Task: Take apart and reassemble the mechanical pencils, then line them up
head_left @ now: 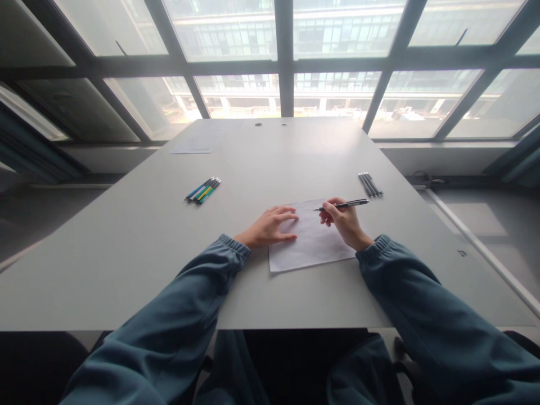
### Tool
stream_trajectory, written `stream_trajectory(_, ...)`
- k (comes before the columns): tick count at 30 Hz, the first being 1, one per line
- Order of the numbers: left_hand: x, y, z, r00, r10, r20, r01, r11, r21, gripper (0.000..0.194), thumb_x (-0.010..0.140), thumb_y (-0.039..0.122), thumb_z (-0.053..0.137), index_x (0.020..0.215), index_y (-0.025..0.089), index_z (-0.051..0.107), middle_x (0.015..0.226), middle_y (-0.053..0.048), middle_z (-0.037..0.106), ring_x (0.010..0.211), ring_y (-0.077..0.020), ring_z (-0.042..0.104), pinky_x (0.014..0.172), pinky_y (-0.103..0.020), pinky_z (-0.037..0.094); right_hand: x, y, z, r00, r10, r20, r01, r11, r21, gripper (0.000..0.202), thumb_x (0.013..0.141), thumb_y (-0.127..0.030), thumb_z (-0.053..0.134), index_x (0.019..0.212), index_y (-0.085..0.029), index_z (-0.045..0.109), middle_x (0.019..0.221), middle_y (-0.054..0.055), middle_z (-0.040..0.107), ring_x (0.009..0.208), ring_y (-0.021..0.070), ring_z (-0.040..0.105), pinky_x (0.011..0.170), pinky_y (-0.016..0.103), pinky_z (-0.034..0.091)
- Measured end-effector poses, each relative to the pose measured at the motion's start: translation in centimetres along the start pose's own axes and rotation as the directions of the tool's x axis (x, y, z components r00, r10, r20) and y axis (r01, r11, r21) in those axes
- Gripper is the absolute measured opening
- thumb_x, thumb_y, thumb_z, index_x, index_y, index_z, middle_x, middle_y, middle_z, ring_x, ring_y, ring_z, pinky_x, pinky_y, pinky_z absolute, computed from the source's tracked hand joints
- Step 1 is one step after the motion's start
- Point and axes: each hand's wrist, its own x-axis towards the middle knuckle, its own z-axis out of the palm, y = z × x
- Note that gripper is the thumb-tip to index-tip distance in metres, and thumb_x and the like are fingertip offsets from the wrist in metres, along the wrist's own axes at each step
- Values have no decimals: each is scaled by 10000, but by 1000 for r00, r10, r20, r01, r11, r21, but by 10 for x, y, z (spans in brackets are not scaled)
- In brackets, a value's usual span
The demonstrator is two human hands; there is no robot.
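Note:
A sheet of white paper (310, 247) lies slightly turned on the table in front of me. My left hand (272, 225) rests on its left side, fingers spread and flat, holding nothing. Over the upper right of the sheet, my right hand (340, 216) pinches a dark pen (348, 205) with a silvery tip. The pen slants nearly level, its tip pointing left and close to the paper; whether it touches, I cannot tell. The lower right of the sheet is partly hidden by my right hand and sleeve.
Several coloured pens (203, 191) lie side by side at the left. Several dark pens (370, 184) lie at the right, just beyond my right hand. Another paper (192, 147) is at the far left of the white table (126, 270). Large windows stand behind.

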Motion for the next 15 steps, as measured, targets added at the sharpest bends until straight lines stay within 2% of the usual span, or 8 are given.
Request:
stream_trajectory(5,1,0,-1,1000,1,6,-1,1000,6,551,820,569,734,1291,287,674,1460,-106,566,1385,-343,484,1172,-525,366,-2,5,5,999,11,34,-9,998,-57,354,800,-511,756,784,-185,619,612,25,685,486,149,628,414,240,423)
stream_trajectory(10,1,2,-2,1000,19,-16,-19,1000,-9,542,812,545,754,1283,286,685,1439,-104,586,1381,-338,496,1173,-519,383,-5,8,7,997,-17,69,28,987,-160,372,831,-524,738,737,-184,621,582,26,671,438,113,553,408,233,388)
stream_trajectory(15,2,2,-1,999,13,-29,-13,1000,-12,540,795,532,775,1271,292,691,1436,-101,590,1374,-333,507,1170,-514,393,-12,8,13,993,2,115,27,968,-248,412,832,-561,718,690,-193,601,547,26,658,420,127,562,418,244,424)
